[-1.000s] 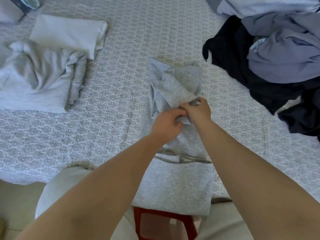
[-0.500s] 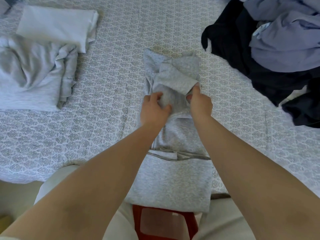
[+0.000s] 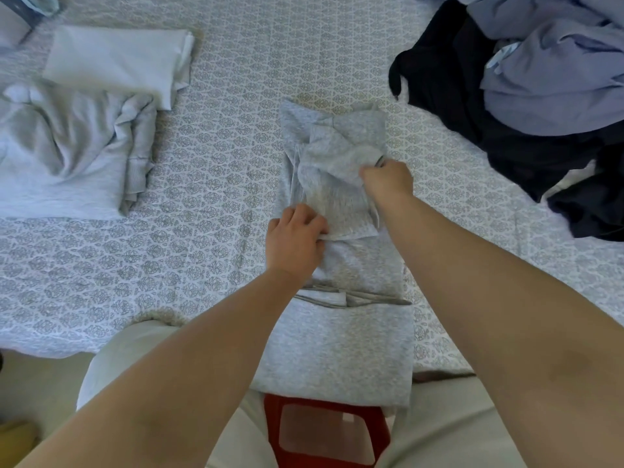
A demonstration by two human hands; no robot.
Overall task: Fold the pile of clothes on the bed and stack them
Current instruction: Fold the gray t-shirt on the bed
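The grey garment (image 3: 341,346) is being folded at the middle of the patterned bedsheet (image 3: 219,184), its near end hanging over the bed's edge. A second ago both hands were pinched together at one point; now they are being drawn apart, the left hand (image 3: 295,239) pinching the flap's near corner and the right hand (image 3: 388,180) gripping its far edge. The flap is thus being spread flat, so this fold is judged nearly set, while the dark and lilac pile (image 3: 526,96) is still waiting.
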